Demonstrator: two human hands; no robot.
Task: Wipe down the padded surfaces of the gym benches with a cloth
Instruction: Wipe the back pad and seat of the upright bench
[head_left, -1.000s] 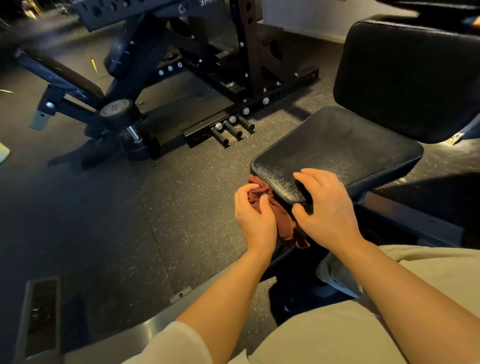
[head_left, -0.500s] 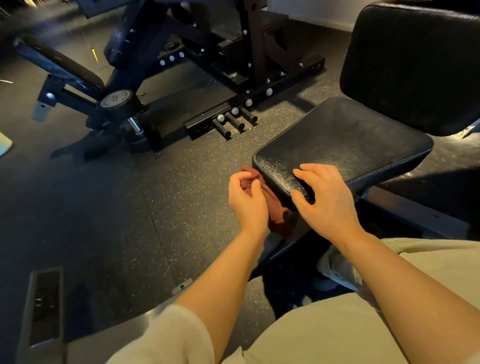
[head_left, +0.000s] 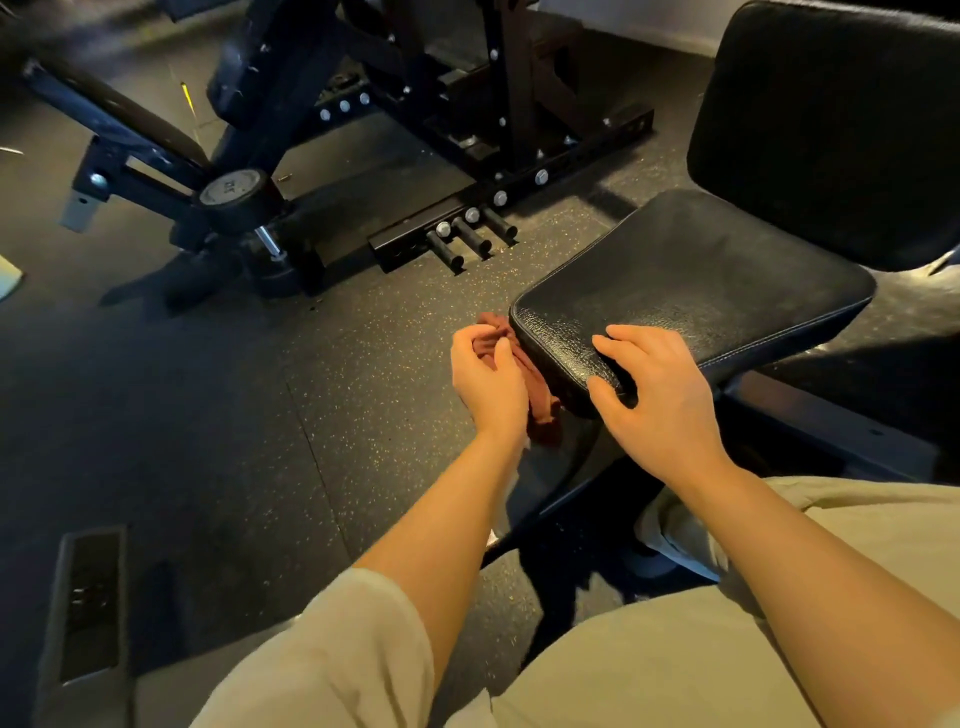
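Observation:
A black padded bench seat (head_left: 691, 280) lies in front of me, with its upright back pad (head_left: 831, 130) behind it at the right. My left hand (head_left: 488, 384) grips a bunched reddish-brown cloth (head_left: 540, 400) against the seat's near left side edge. Part of the cloth hangs below the pad. My right hand (head_left: 660, 395) holds the seat's front corner, fingers on the top and thumb on the front edge.
A black rack frame (head_left: 519, 171) with three storage pegs (head_left: 467, 244) stands on the speckled rubber floor beyond the seat. Another bench with a weight plate (head_left: 231, 189) is at the far left. A metal floor plate (head_left: 88, 603) lies at the lower left.
My left hand has slid the cloth a little farther along the seat's side edge. My right hand has stayed on the front corner. The view has shifted slightly.

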